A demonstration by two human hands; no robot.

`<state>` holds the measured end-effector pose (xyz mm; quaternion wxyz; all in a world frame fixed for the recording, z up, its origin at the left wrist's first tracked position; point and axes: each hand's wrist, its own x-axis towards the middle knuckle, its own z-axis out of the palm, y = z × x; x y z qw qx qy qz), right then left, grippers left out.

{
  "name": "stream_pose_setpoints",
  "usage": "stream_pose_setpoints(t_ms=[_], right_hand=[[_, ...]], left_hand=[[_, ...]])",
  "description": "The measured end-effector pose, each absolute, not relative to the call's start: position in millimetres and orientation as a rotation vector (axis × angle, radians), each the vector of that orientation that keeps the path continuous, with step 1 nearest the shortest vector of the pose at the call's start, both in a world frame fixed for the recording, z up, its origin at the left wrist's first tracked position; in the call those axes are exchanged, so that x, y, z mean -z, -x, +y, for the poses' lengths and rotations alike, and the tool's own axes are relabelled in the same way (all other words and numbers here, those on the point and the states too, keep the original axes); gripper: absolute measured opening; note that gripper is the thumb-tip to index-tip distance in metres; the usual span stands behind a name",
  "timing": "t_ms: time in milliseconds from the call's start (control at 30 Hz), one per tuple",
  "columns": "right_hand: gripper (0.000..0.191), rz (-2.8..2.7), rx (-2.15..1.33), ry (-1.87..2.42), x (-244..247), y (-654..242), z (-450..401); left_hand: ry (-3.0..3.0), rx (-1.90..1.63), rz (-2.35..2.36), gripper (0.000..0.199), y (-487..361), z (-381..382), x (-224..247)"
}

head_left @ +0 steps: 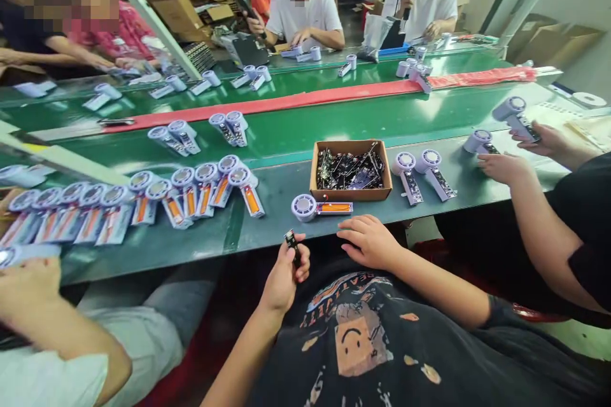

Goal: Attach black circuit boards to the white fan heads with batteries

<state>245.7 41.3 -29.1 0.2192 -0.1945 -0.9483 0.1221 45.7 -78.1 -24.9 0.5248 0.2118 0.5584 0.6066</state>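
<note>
My left hand (285,276) is closed on a small black circuit board (291,241), held upright between thumb and fingers just off the bench edge. Fingers outstretched, my right hand (368,241) rests by the bench edge and holds nothing. Just beyond it a pale purple handheld fan (304,207) lies on its side, its handle uncovered so that an orange battery (334,208) shows. Behind that fan stands a cardboard box (351,194) full of black circuit boards (351,166).
Several fans with orange batteries (205,189) line the bench at left. Two fans with black boards (411,186) lie right of the box. Co-workers' hands (508,168) handle fans at right. A green conveyor (281,121) with a red strip (296,98) runs behind, with people opposite.
</note>
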Motion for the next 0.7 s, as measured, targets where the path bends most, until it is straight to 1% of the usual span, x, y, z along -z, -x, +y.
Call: stream_pose_setpoints(t_ms=[100, 233, 400, 500, 600, 700], right_hand=[[0.026, -2.599, -0.467, 0.451, 18.8, -233.0, 35.9], [0.026, -2.600, -0.568, 0.388, 15.6, -235.1, 30.3], [0.024, -2.607, -0.600, 0.443, 26.5, -240.0, 33.5], [0.022, -2.576, -0.599, 0.474, 36.3, -247.7, 35.5], [0.021, -2.528, -0.542, 0.505, 46.6, -266.7, 39.2], [0.023, -2.371, -0.282, 0.762, 54.6, -296.7, 50.1]], left_hand=[[-0.526, -1.434, 1.317, 0.046, -51.0, -83.1, 19.6], [-0.584, -1.419, 1.405, 0.041, -49.2, -87.2, 19.7], [-0.659, -1.353, 1.456, 0.037, -37.7, -75.2, 23.7], [-0.758, -1.296, 1.461, 0.040, -27.7, -65.5, 23.9], [-0.861, -1.243, 1.501, 0.043, -14.3, -58.9, 29.6], [-0.887, -1.194, 1.571, 0.045, -0.6, -56.9, 40.7]])
